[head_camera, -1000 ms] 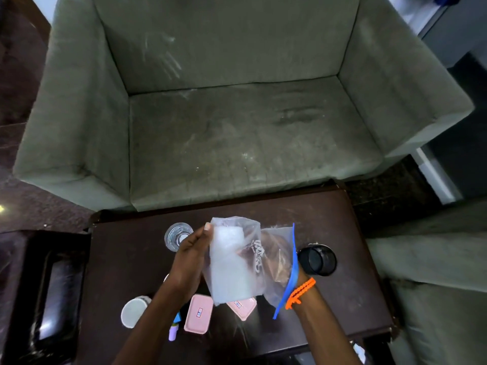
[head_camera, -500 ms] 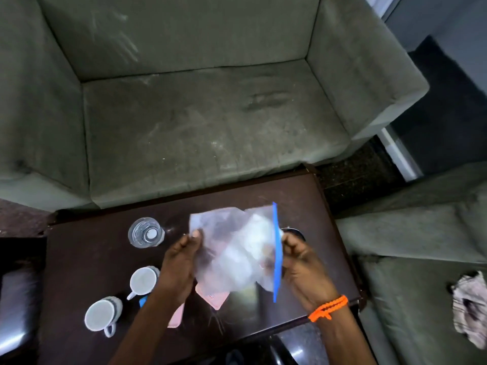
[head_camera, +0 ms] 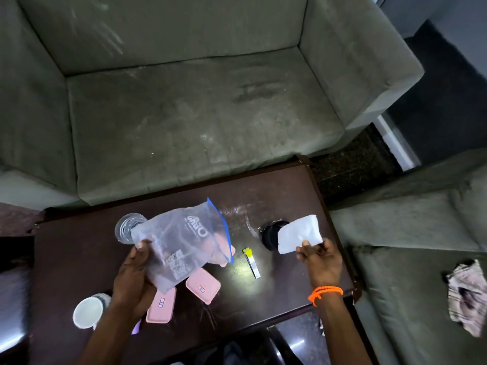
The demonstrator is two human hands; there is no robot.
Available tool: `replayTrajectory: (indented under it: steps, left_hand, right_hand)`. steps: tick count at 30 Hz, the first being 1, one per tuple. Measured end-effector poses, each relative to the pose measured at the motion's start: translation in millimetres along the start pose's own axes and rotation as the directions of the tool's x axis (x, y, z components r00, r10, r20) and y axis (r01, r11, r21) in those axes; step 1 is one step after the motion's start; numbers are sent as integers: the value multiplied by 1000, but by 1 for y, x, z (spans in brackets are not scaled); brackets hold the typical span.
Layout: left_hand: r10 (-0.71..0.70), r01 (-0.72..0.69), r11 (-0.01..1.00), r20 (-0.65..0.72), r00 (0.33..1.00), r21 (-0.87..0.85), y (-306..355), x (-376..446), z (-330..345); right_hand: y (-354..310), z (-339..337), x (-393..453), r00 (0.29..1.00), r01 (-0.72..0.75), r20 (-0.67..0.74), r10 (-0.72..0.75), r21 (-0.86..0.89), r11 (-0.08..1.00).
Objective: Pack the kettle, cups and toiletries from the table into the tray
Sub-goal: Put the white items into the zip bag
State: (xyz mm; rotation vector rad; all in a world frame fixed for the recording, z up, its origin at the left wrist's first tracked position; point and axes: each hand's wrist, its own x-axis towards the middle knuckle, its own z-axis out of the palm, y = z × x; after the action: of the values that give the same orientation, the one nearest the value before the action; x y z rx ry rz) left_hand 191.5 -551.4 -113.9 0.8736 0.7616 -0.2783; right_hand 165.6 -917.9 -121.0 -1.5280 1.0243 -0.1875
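- The white packet is now out of the clear zip bag; half a second ago both hands held bag and packet together as one bundle over the table.
- The left hand closes on the lower corner of the zip bag, thumb on top, and holds it tilted above the table with the blue zip strip up and to the right.
- The right hand pinches the white packet at its lower edge between thumb and fingers and holds it off to the right, in front of the dark round lid or container, well apart from the bag.
- The bag looks nearly empty, though something pinkish shows through it; that may be an item lying on the table beneath, I cannot tell which.
- Still on the table: two pink cases just below the bag, a small yellow-capped tube between the hands, a clear glass behind the bag's left edge, and a white cup at the near left.
- No tray and no kettle can be made out here; the dark shape at the far left edge is too blurred to name.
- My judgement: the toiletries are being sorted out of the bag, and packing proper has hardly begun, since cups and cases all sit on the table.
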Motion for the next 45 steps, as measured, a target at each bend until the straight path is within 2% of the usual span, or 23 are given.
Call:
replayTrajectory:
  steps: [4,6,9,11,16,20,21,22,23,24,25,26,27,28,30,33,36,39,42,45]
  left_hand:
    - [-3,3,1000,16,1000,-11,-10,-5,-1]
    - [-13,13,1000,27,1000,-22,-13,-7,1]
    - [-21,22,999,31,999,-37,-18,-9,2]
    - [-26,28,998,35,999,-49,-22,-10,1]
    - [-33,35,998,39,999,-50,-23,-17,-2]
    - [-29,31,997,33,999,-67,-25,-21,-1]
    - [-25,28,997,36,999,-75,-26,-22,-1]
    - [-22,26,996,38,999,-86,-27,-23,1]
    - [-19,23,995,37,999,-96,-27,-24,1]
    - [-17,21,995,35,999,-99,-26,-25,3]
    - [-18,21,995,30,999,-98,-26,-25,3]
    - [-13,16,995,25,1000,-102,-24,-26,2]
    - [-5,6,994,18,1000,-105,-22,-26,2]
    - [11,-10,994,10,1000,-105,-18,-26,0]
    - [22,-22,995,3,1000,-95,-7,-27,-7]
    - [-41,39,999,-55,998,-30,11,-32,-32]
    - [-75,79,996,-95,993,34,11,-43,-52]
    - [-26,33,997,-114,993,64,20,-53,-80]
    - [56,-58,998,-138,989,-8,38,-55,-118]
    - [90,-91,996,-89,992,-6,48,-57,-142]
  right_hand:
    - [17,10,5,1000,1,-24,-4,-130,991]
    - [22,10,5,999,1,-53,-8,-119,993]
    - [27,9,0,984,-1,-174,-44,-249,969]
    - [29,9,-5,976,-39,-216,-18,-255,966]
    - [22,15,-3,974,-111,-221,48,-282,953]
    - [4,27,-21,952,-73,-305,-27,-312,947]
    - [0,32,-32,960,-45,-276,-41,-301,952]
    - [-3,38,-46,984,-28,-175,-19,-261,965]
    - [-5,45,-62,999,-41,-7,41,-202,979]
    - [-8,54,-80,969,-120,200,148,-146,982]
    - [-9,62,-96,878,-251,400,263,-84,964]
    - [-9,72,-109,771,-373,544,331,-36,927]
    - [-8,80,-118,707,-443,615,349,0,896]
    - [-8,89,-124,690,-461,637,344,20,887]
    - [-9,109,-129,722,-456,615,317,78,887]
    - [-12,143,-137,751,-432,606,263,149,890]
    - [-14,168,-143,716,-354,666,210,87,931]
    - [-22,186,-145,664,-243,724,187,-28,970]
    - [-30,199,-138,676,-131,715,176,-118,984]
    - [-31,219,-142,667,-146,726,165,-89,985]
